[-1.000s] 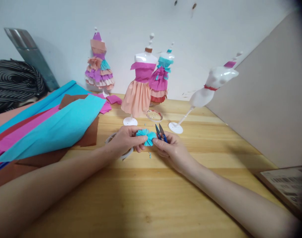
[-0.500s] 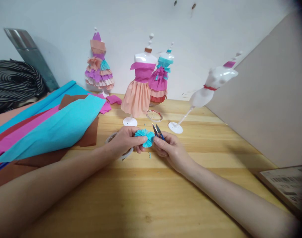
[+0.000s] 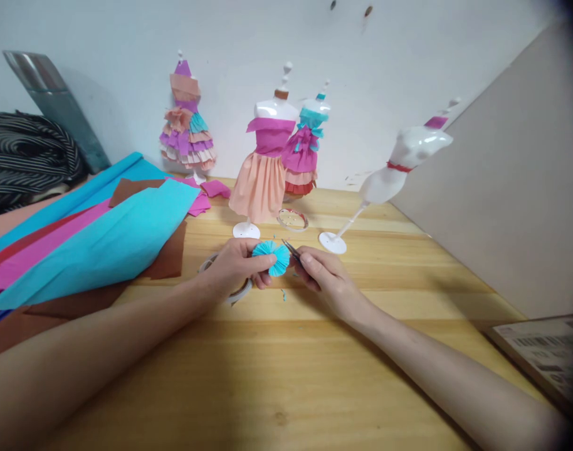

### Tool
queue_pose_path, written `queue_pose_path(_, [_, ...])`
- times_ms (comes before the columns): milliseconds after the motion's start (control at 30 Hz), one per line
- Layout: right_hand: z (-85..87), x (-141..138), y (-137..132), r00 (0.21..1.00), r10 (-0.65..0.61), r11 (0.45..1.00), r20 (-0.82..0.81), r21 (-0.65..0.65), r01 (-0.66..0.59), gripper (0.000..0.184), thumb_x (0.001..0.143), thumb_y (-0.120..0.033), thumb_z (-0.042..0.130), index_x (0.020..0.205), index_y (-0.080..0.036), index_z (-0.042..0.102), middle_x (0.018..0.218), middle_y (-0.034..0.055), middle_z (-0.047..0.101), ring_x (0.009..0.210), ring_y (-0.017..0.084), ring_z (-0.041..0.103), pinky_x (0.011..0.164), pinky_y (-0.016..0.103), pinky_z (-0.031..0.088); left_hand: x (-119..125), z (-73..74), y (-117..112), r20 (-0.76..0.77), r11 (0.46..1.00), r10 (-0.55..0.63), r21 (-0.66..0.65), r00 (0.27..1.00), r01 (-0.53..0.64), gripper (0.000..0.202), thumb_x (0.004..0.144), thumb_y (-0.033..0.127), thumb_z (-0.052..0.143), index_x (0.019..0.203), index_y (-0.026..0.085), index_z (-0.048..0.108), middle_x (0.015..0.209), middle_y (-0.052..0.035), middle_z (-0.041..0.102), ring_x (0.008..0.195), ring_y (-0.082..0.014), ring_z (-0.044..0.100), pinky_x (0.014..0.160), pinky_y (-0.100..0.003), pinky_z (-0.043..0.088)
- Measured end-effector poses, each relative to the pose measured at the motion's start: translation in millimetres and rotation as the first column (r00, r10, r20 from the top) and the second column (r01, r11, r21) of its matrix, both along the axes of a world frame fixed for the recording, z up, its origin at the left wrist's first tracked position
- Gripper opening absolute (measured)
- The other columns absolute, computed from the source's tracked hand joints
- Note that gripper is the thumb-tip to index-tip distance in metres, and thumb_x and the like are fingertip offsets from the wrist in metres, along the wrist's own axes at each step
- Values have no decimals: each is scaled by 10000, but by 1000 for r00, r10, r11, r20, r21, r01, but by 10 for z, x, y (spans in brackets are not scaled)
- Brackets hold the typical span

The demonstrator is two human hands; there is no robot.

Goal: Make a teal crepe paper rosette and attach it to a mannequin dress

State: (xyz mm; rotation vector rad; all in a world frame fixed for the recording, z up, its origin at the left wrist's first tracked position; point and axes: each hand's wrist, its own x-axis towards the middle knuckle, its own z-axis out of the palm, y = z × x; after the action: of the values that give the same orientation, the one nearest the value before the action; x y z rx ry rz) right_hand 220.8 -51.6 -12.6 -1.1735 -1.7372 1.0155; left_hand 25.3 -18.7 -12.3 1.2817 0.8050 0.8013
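Note:
A pleated turquoise paper rosette (image 3: 280,262) is pinched between the thumb and fingers of my left hand (image 3: 243,262). In my right hand (image 3: 325,270) are small thread snips (image 3: 292,249), their blades pointing up and left beside the rosette's right edge. The fingers hide most of the snips' handles. A roll of tape (image 3: 241,292) lies on the table, partly covered by my left hand. Tiny turquoise scraps (image 3: 283,295) lie on the wood below the rosette.
Mannequins in paper dresses (image 3: 258,185) stand along the wall, and a bare white mannequin (image 3: 385,181) leans at right. Crepe paper sheets (image 3: 108,244) pile up at left. A ring-shaped pin case (image 3: 293,219) lies behind my hands; a cardboard box (image 3: 545,351) is at right.
My right hand has turned the snips, so the blades now look nearly together and point further left toward the rosette. The rosette has shifted slightly left.

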Motion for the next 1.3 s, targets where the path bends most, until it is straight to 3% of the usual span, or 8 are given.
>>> queue_pose_path(400, [42, -40, -13, 1000, 19, 1000, 3, -21, -19, 446, 903, -560, 467, 633, -205, 470, 554, -35, 394, 532, 122, 352, 506, 276, 260, 6, 6, -14, -22, 1000, 17, 12, 1000, -17, 210, 694, 296, 713, 646, 117, 616, 514, -19, 636, 440, -89, 567, 475, -204, 477])
queue_pose_path(1300, [-38, -43, 21, 992, -4, 983, -127, -184, -20, 444, 852, -592, 523, 660, -192, 507, 515, -54, 394, 436, 86, 310, 432, 260, 181, 37, 49, -55, -66, 995, 95, 34, 993, -93, 146, 709, 226, 672, 627, 131, 598, 487, -2, 620, 431, -83, 553, 464, -190, 466])
